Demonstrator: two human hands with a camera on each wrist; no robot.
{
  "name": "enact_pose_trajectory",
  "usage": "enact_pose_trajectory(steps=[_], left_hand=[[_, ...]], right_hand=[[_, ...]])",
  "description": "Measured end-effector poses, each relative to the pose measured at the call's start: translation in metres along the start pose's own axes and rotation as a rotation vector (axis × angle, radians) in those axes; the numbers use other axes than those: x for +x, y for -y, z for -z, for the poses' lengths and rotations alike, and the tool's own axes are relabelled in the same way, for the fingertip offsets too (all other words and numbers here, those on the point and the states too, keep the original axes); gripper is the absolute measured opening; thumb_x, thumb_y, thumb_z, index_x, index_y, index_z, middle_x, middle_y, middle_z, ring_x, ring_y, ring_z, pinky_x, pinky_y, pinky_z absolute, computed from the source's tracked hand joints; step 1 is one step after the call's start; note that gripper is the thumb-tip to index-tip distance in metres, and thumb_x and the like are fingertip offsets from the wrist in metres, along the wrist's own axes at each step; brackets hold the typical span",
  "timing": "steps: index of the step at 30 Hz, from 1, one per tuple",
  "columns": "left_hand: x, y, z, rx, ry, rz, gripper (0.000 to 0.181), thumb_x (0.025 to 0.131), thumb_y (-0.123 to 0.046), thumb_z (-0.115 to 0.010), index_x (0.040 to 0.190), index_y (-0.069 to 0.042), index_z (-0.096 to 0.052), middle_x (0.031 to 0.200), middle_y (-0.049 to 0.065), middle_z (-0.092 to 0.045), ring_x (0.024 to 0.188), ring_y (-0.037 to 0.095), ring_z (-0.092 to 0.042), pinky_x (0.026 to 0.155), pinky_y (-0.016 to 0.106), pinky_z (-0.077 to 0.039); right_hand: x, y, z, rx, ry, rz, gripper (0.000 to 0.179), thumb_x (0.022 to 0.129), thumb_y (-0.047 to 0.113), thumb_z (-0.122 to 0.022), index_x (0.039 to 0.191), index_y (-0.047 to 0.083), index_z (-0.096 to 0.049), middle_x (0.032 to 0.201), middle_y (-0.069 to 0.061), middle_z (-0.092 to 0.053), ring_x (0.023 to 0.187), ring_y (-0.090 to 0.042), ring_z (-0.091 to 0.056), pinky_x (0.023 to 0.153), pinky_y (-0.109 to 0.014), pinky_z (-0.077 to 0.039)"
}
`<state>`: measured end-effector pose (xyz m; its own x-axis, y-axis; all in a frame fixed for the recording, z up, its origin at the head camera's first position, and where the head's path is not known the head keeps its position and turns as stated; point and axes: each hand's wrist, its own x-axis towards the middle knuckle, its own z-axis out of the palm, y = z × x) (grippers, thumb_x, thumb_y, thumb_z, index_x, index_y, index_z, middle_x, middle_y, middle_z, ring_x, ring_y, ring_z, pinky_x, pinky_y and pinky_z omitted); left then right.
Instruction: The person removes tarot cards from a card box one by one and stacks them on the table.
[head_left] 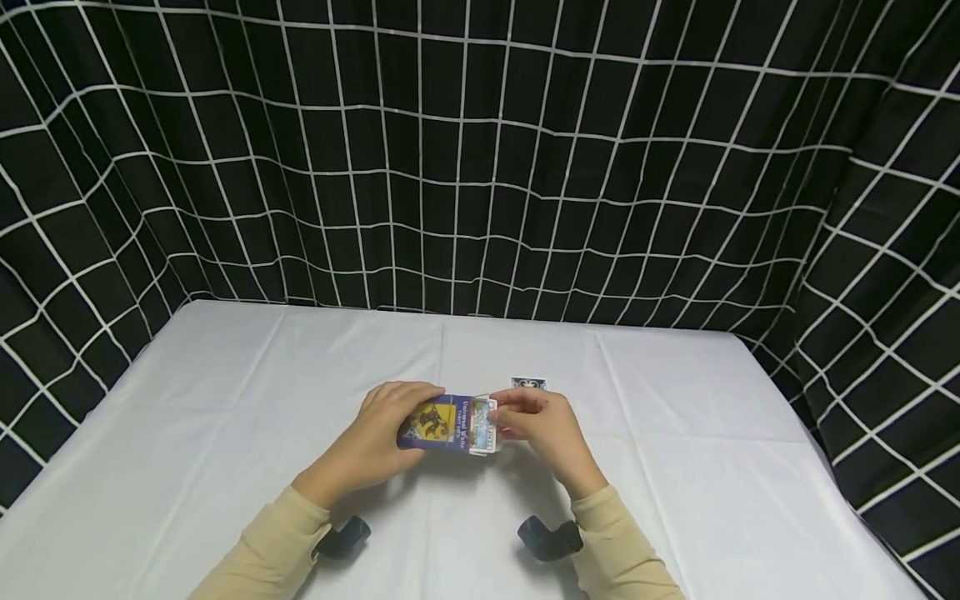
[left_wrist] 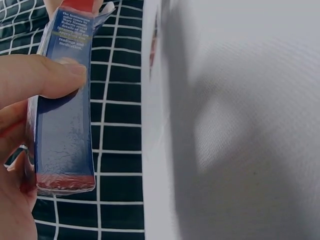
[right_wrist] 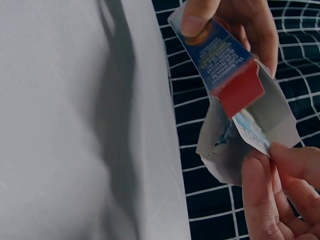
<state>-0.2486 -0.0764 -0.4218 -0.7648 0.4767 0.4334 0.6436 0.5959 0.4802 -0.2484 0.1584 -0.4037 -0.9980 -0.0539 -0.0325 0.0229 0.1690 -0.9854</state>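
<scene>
My left hand (head_left: 378,433) grips a blue tarot card box (head_left: 435,422) around its closed end, holding it sideways above the table. In the left wrist view the thumb lies across the narrow blue side of the box (left_wrist: 65,135), which has a red band at its end. The box's opening, with its white flaps spread, faces right. Out of it sticks a picture card (right_wrist: 250,132), pinched at its edge between the thumb and fingers of my right hand (head_left: 551,429). How many cards are inside is hidden.
A dark card with a pale pattern (head_left: 528,382) lies on the white tablecloth (head_left: 247,375), just beyond the right hand and partly covered by it. Black cloth with a white grid (head_left: 480,183) hangs behind and at both sides. Dark curved pieces (head_left: 551,539) sit at both wrists.
</scene>
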Motion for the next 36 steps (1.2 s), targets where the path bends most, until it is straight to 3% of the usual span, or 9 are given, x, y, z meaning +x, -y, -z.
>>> enact_pose_trajectory(steps=[8, 16, 23, 31, 36], left_hand=[[0.0, -0.002, -0.002, -0.002, -0.011, -0.008, 0.073, 0.064, -0.012, -0.079, 0.13, -0.017, -0.05, 0.128, -0.001, -0.055, 0.119, 0.019, -0.045, 0.104, 0.045, -0.031], [0.001, -0.003, 0.0, 0.011, -0.006, 0.005, 0.072, 0.064, -0.013, -0.078, 0.131, -0.017, -0.05, 0.129, -0.001, -0.054, 0.119, 0.019, -0.044, 0.105, 0.044, -0.03], [-0.001, -0.004, 0.002, 0.014, -0.001, 0.014, 0.073, 0.064, -0.013, -0.079, 0.131, -0.016, -0.049, 0.13, -0.001, -0.054, 0.12, 0.02, -0.044, 0.105, 0.044, -0.029], [-0.001, -0.003, 0.001, 0.009, 0.003, 0.017, 0.072, 0.064, -0.012, -0.079, 0.13, -0.017, -0.05, 0.128, -0.001, -0.055, 0.12, 0.02, -0.044, 0.105, 0.045, -0.029], [-0.001, -0.003, -0.002, -0.002, 0.024, 0.015, 0.072, 0.065, -0.011, -0.078, 0.131, -0.017, -0.049, 0.129, -0.002, -0.054, 0.12, 0.019, -0.043, 0.105, 0.043, -0.028]], right_hand=[[0.0, 0.002, 0.003, -0.018, -0.003, 0.033, 0.023, 0.078, 0.008, -0.071, 0.096, -0.005, -0.068, 0.092, -0.017, -0.069, 0.073, -0.018, -0.067, 0.067, -0.033, -0.057], [0.002, 0.003, 0.013, -0.077, -0.026, 0.011, 0.019, 0.077, 0.006, -0.07, 0.093, -0.005, -0.068, 0.088, -0.016, -0.068, 0.068, -0.019, -0.066, 0.071, -0.042, -0.056], [0.004, 0.003, 0.023, -0.117, -0.001, -0.012, 0.022, 0.077, 0.008, -0.07, 0.095, -0.005, -0.068, 0.09, -0.015, -0.069, 0.066, -0.016, -0.067, 0.066, -0.032, -0.057], [0.006, 0.002, 0.034, -0.152, 0.06, 0.002, 0.02, 0.077, 0.008, -0.071, 0.093, -0.005, -0.069, 0.09, -0.014, -0.069, 0.065, -0.014, -0.065, 0.066, -0.031, -0.057], [0.004, 0.001, 0.037, -0.188, 0.043, -0.014, 0.017, 0.076, 0.007, -0.072, 0.09, -0.004, -0.07, 0.086, -0.012, -0.07, 0.064, -0.013, -0.064, 0.065, -0.031, -0.056]])
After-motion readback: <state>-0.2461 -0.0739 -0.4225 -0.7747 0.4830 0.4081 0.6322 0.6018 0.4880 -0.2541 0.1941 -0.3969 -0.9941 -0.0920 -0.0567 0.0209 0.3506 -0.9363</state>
